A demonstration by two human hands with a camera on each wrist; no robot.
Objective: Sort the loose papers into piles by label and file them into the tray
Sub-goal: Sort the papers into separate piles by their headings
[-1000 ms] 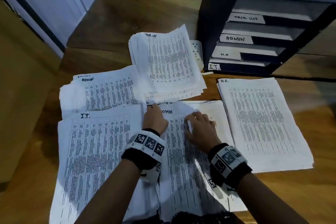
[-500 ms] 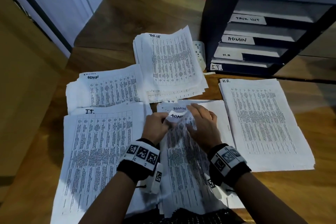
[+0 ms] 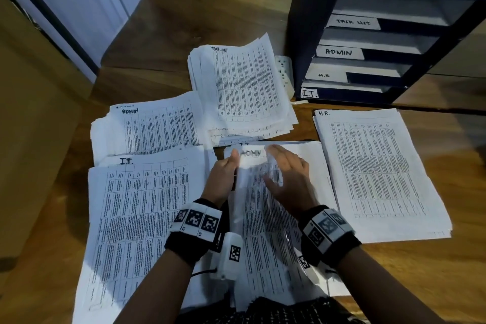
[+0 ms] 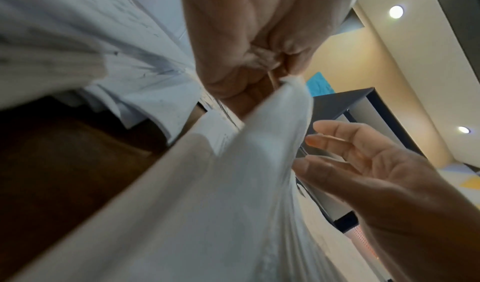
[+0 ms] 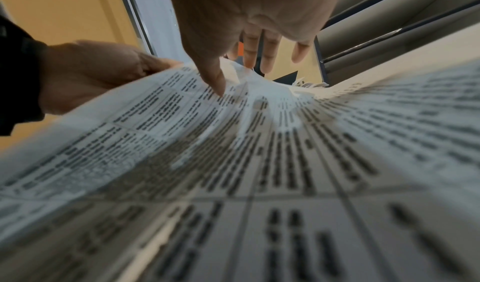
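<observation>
Lifted since half a second ago: ADMIN sheet (image 3: 252, 166), centre frame, top-left corner pinched in left hand (image 3: 222, 179), right hand (image 3: 289, 181) open alongside; risk: single-corner pinch may crumple it or drag sheets beneath.

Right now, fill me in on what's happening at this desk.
A person is sorting labelled papers. The left hand pinches the top-left corner of a sheet marked ADMIN, lifting it off the middle stack, while the right hand hovers open over it. Piles marked ADMIN, I.T., H.R. and task list lie around. The labelled tray looks unfilled.
</observation>
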